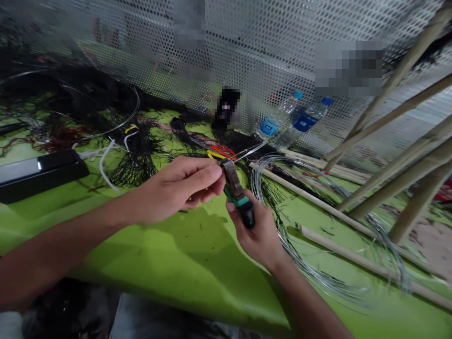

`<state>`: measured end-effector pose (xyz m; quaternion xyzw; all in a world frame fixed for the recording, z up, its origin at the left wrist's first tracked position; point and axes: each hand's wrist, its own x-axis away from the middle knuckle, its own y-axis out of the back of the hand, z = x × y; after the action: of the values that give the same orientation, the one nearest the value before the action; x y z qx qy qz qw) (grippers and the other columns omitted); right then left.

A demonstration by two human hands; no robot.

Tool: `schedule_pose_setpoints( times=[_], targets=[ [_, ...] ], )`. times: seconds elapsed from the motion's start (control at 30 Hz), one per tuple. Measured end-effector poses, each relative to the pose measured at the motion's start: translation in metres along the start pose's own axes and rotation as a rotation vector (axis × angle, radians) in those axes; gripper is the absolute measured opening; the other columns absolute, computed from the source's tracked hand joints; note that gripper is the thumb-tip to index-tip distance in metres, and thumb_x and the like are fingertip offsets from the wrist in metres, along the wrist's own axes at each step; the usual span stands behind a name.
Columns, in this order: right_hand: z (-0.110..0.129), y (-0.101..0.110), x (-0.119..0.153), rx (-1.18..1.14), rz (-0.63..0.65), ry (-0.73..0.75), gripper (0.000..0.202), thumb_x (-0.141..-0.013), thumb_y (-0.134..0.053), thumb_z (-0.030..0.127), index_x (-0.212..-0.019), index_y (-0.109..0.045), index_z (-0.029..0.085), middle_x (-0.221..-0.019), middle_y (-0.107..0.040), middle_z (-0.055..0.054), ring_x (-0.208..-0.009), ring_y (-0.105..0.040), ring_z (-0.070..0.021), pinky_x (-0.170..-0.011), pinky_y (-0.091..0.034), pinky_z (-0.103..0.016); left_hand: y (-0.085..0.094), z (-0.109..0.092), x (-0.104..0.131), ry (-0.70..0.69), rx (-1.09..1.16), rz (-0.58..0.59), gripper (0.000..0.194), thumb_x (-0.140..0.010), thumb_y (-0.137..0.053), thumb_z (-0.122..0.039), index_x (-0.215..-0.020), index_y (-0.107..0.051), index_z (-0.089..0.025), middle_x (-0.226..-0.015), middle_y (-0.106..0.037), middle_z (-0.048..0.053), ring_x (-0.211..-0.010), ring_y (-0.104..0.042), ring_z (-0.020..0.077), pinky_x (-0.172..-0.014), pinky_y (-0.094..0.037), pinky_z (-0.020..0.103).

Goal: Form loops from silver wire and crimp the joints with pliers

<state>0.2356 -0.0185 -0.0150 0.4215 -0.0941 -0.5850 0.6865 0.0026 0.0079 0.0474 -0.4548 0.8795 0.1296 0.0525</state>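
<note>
Pliers (243, 207) with green and black handles are held in my right hand (259, 230), its fingers wrapped round them. Their metal jaws point up and to the left, at a thin wire (249, 151). My left hand (190, 183) is closed in a pinch right beside the jaws; what its fingertips hold is too small to make out. Just behind the jaws are a red loop (224, 150) and a yellow piece (213, 154). Large coils of clear wire (259, 181) lie to the right of my hands.
Two water bottles (270, 125) (306, 120) lean at a perforated metal panel (247, 61). Wooden sticks (346, 254) lie and stand at the right. Black fibres (134, 165), a white cable (102, 167) and a dark box (42, 176) are on the green cover (169, 273) at the left.
</note>
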Motion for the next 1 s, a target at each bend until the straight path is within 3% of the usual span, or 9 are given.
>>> schedule_pose_setpoints(
  times=[0.1, 0.23, 0.4, 0.5, 0.63, 0.8, 1.0],
  targets=[
    [-0.002, 0.005, -0.002, 0.006, 0.03, 0.016, 0.007, -0.096, -0.059, 0.023, -0.103, -0.058, 0.022, -0.078, -0.059, 0.002, -0.062, -0.049, -0.012, -0.061, -0.04, -0.026, 0.002, -0.002, -0.002, 0.028, 0.066, 0.027, 0.033, -0.106, -0.049, -0.034, -0.081, -0.061, -0.017, -0.065, -0.056, -0.003, -0.05, -0.042, 0.0061, -0.043, -0.033, 0.018],
    [0.001, 0.007, -0.003, -0.032, 0.095, 0.015, 0.019, -0.1, -0.058, 0.032, -0.114, -0.06, 0.02, -0.086, -0.064, -0.002, -0.07, -0.055, -0.0148, -0.064, -0.044, -0.028, -0.002, -0.007, -0.001, -0.077, -0.1, -0.03, 0.032, -0.105, -0.05, -0.025, -0.078, -0.066, -0.016, -0.068, -0.066, -0.002, -0.049, -0.039, 0.0043, -0.044, -0.03, 0.018],
    [-0.002, 0.002, -0.002, -0.127, 0.095, 0.03, 0.03, -0.102, -0.055, 0.032, -0.13, -0.059, 0.021, -0.092, -0.068, -0.004, -0.077, -0.061, -0.0174, -0.071, -0.051, -0.03, -0.006, -0.011, 0.004, -0.191, -0.227, -0.114, 0.032, -0.104, -0.05, -0.022, -0.077, -0.067, -0.017, -0.071, -0.07, -0.003, -0.055, -0.05, 0.0046, -0.05, -0.037, 0.017],
    [-0.01, -0.002, 0.0, -0.17, 0.069, 0.043, 0.036, -0.102, -0.056, 0.033, -0.136, -0.057, 0.023, -0.099, -0.069, -0.005, -0.084, -0.066, -0.02, -0.078, -0.055, -0.034, -0.007, -0.012, 0.005, -0.199, -0.29, -0.15, 0.032, -0.103, -0.051, -0.026, -0.075, -0.064, -0.017, -0.071, -0.065, -0.003, -0.055, -0.049, 0.0057, -0.048, -0.036, 0.018],
    [-0.018, -0.004, 0.003, -0.204, 0.057, 0.028, 0.039, -0.1, -0.059, 0.035, -0.137, -0.057, 0.024, -0.11, -0.07, -0.008, -0.094, -0.07, -0.0236, -0.086, -0.059, -0.039, -0.008, -0.013, 0.005, -0.231, -0.419, -0.167, 0.034, -0.102, -0.052, -0.023, -0.069, -0.055, -0.017, -0.06, -0.047, -0.005, -0.052, -0.039, 0.0057, -0.046, -0.03, 0.019],
    [-0.014, -0.004, 0.004, -0.155, -0.01, 0.019, 0.036, -0.1, -0.059, 0.035, -0.134, -0.059, 0.022, -0.115, -0.07, -0.01, -0.098, -0.07, -0.0244, -0.089, -0.06, -0.042, -0.009, -0.01, 0.006, -0.331, -0.602, -0.2, 0.03, -0.104, -0.052, -0.023, -0.074, -0.056, -0.017, -0.064, -0.048, -0.006, -0.056, -0.042, 0.0054, -0.054, -0.034, 0.019],
    [-0.01, -0.003, 0.002, -0.101, -0.032, 0.01, 0.031, -0.099, -0.06, 0.032, -0.128, -0.061, 0.021, -0.109, -0.072, -0.01, -0.092, -0.071, -0.0231, -0.085, -0.061, -0.042, -0.009, -0.005, 0.007, -0.382, -0.719, -0.235, 0.027, -0.103, -0.053, -0.022, -0.077, -0.058, -0.017, -0.059, -0.038, -0.008, -0.049, -0.033, 0.0049, -0.048, -0.026, 0.022]
  ],
)
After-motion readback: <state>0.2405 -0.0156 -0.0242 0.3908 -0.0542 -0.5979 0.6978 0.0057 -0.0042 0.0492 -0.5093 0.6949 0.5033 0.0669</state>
